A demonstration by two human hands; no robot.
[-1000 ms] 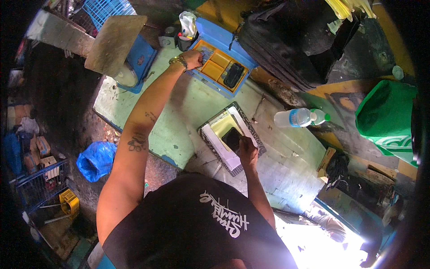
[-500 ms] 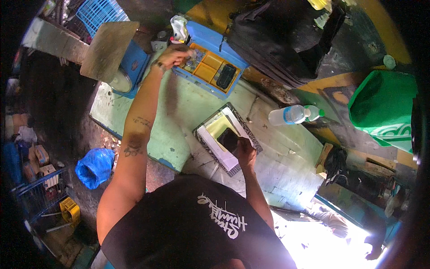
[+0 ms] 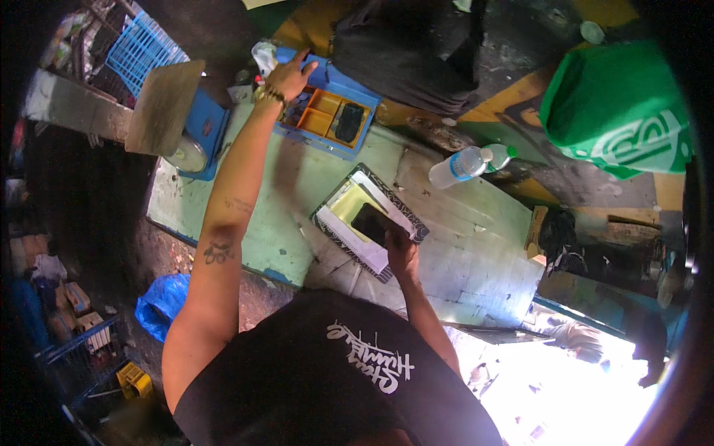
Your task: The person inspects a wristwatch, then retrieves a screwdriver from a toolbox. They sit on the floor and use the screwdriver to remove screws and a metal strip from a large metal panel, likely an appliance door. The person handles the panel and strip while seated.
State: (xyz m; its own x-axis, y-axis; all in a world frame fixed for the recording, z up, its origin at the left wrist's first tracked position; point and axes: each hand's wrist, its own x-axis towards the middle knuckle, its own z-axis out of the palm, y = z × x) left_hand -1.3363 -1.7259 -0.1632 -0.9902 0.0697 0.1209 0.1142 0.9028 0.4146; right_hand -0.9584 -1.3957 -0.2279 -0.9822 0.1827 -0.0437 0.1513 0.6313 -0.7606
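Observation:
My left hand (image 3: 288,77) reaches out with its fingers apart at the raised lid of a blue box (image 3: 349,85). I cannot tell whether it touches the lid. Inside the box is an orange divided tray (image 3: 320,105), with coins (image 3: 297,108) in the left compartments, partly under my hand, and a dark oblong thing (image 3: 347,123) at the right. My right hand (image 3: 401,249) is closed around the end of a black phone-like slab (image 3: 370,221). It holds the slab over papers (image 3: 344,210) on a black-and-white patterned notebook or folder (image 3: 327,221).
A scale (image 3: 201,141) with a flat pan stands left of the box on the pale green table (image 3: 260,230). Two plastic bottles (image 3: 457,167) lie at the table's far right edge. Behind are a black bag (image 3: 409,59) and a green bag (image 3: 610,111). A blue plastic bag (image 3: 160,305) lies below, left.
My left hand has gone from the coin compartments up to the box lid, and its fingers have spread. My right hand keeps hold of the black slab. The whole view has shifted a little.

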